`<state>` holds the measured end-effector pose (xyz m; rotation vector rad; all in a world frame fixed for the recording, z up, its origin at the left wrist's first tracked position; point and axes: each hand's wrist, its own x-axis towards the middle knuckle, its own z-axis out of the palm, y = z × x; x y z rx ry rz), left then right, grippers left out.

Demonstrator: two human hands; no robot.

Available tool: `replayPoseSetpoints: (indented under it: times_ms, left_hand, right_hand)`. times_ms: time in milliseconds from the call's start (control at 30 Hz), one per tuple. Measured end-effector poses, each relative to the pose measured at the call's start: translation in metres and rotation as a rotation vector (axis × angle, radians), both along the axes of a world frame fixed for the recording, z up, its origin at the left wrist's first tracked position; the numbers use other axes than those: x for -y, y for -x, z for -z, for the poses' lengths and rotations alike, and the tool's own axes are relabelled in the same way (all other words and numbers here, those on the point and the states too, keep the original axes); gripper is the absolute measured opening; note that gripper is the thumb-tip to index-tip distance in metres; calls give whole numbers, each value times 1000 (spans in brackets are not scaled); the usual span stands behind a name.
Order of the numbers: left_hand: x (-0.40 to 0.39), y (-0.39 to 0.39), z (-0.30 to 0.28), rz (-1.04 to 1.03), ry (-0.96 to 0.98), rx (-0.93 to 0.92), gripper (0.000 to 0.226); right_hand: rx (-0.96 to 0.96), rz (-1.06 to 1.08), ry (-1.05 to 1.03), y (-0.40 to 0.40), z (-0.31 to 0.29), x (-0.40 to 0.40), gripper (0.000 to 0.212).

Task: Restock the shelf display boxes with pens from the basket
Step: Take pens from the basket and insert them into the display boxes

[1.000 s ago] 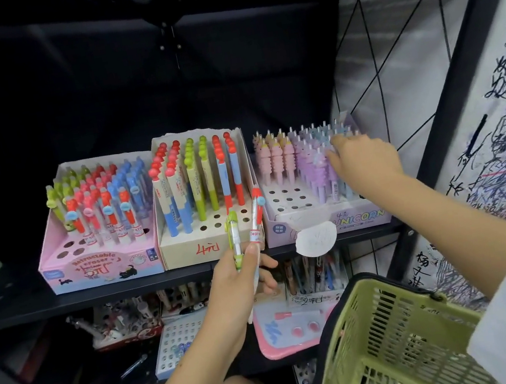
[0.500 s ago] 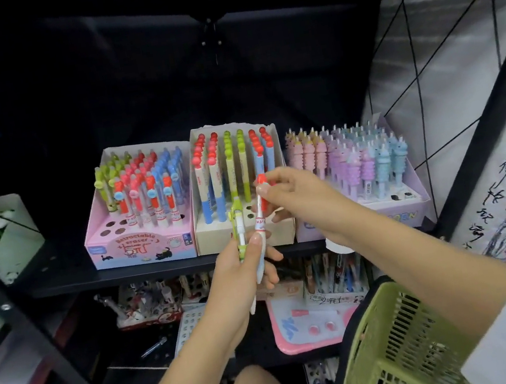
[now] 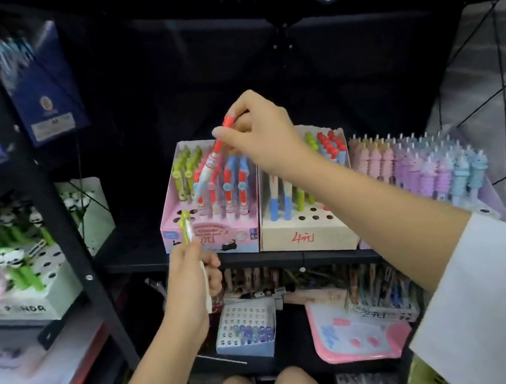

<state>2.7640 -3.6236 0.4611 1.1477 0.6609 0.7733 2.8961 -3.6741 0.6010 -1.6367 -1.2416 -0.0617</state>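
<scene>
Red-capped pen (image 3: 212, 165), pinched in the right hand (image 3: 264, 138), hangs tilted over the pink display box (image 3: 215, 235); the left hand (image 3: 191, 269) grips a green pen (image 3: 187, 228). Risk: slanted entry could topple neighbouring pens.

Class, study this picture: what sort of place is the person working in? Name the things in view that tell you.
Most likely a stationery shop. Black shelves carry open display boxes of pens standing in rows, such as the pink box. The beige box has a handwritten price. The right hand is holding a red-capped pen above the pink box.
</scene>
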Motion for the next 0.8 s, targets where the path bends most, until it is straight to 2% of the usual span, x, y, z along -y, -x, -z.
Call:
replayPoseSetpoints:
  times_ms: [100, 267, 367, 467, 533, 600, 667, 733, 800]
  left_hand:
    - [-13, 11, 3, -32, 44, 35, 13]
    - [-26, 25, 6, -60, -36, 9, 16]
    - [-30, 30, 7, -59, -55, 20, 20]
    - [-31, 31, 7, -38, -35, 51, 22]
    - [-31, 31, 7, -36, -23, 80, 21]
    - [-30, 32, 6, -45, -38, 86, 19]
    - [-29, 32, 6, -60, -93, 62, 17]
    - [-27, 33, 5, -78, -158, 35, 16]
    - [-26, 31, 3, -97, -203, 43, 15]
  right_hand:
    - [166, 16, 146, 12, 8, -33, 27]
    - [253, 35, 315, 12, 27, -60, 35]
    - [348, 66, 395, 12, 32, -70, 28]
    - [528, 157, 436, 14, 37, -80, 21]
    - [678, 252, 512, 15, 40, -84, 32]
    - [723, 292, 592, 15, 43, -82, 40]
    - [772, 284, 567, 17, 46, -76, 42]
    - [789, 259, 390, 24, 49, -67, 39]
    - [647, 164, 269, 35, 47, -57, 32]
